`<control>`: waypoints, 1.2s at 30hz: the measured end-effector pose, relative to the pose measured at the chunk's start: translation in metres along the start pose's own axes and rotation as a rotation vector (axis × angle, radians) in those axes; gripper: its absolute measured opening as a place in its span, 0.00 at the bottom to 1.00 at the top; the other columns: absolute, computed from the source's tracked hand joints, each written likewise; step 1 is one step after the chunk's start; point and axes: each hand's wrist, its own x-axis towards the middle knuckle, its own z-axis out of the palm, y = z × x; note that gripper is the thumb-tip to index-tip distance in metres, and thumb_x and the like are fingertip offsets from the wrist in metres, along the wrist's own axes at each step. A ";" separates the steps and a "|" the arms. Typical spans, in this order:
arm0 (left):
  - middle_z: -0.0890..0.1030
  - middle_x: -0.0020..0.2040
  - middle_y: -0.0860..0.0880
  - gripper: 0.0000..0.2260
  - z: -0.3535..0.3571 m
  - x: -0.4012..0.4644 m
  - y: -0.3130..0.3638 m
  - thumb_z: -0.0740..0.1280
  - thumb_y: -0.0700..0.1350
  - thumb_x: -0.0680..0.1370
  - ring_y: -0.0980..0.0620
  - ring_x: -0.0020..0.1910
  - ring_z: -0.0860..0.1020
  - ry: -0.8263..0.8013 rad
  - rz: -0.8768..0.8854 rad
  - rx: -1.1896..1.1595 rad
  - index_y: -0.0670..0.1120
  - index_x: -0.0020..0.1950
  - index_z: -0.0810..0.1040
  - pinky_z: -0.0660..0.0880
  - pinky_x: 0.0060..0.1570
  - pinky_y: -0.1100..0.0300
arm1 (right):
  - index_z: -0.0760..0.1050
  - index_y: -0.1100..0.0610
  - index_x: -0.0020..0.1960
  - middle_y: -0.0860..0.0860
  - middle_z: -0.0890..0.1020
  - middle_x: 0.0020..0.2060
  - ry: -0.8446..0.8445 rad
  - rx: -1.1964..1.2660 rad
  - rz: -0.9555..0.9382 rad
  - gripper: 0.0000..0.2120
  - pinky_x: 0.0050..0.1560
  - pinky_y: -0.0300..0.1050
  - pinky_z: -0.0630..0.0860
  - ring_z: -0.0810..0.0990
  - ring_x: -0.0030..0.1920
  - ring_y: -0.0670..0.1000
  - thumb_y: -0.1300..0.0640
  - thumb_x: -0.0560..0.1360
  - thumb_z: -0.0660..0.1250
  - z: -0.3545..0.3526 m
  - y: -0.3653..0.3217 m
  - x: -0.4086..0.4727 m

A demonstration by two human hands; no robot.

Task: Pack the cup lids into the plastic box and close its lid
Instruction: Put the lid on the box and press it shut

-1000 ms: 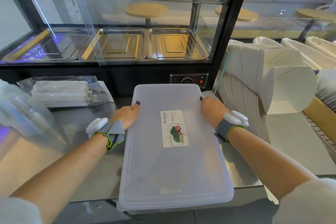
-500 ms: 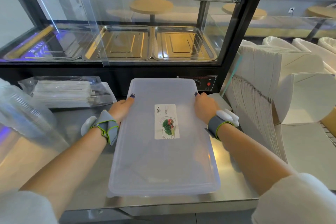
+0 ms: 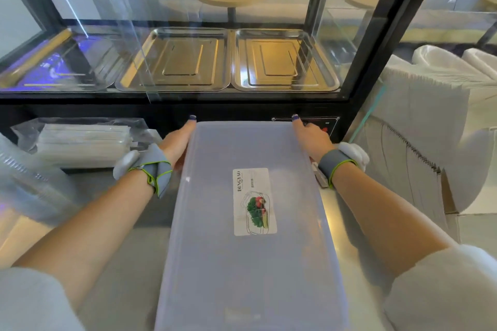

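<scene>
A translucent plastic box (image 3: 250, 263) with its lid on lies lengthwise on the steel counter, a white label (image 3: 254, 201) on top. My left hand (image 3: 177, 145) grips its left edge near the far corner. My right hand (image 3: 309, 136) grips the right edge near the other far corner. What the box holds is hidden by the frosted lid. A clear sleeve of stacked plastic pieces (image 3: 29, 185) lies blurred at the left edge; I cannot tell whether they are lids or cups.
A glass display case (image 3: 188, 62) with steel trays stands right behind the box. A bag of wrapped white items (image 3: 80, 142) lies at the left. Stacked white paper containers (image 3: 430, 142) crowd the right side, close to my right arm.
Both hands have slid forward along the box's sides toward its far corners. The box now lies farther in on the counter, close to the display case.
</scene>
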 end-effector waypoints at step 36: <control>0.71 0.45 0.41 0.17 0.005 0.037 0.004 0.51 0.52 0.81 0.37 0.55 0.73 0.092 0.311 0.446 0.44 0.37 0.65 0.58 0.43 0.58 | 0.61 0.54 0.35 0.52 0.70 0.32 0.083 0.116 -0.271 0.16 0.32 0.48 0.54 0.68 0.43 0.55 0.52 0.81 0.49 0.016 0.005 0.021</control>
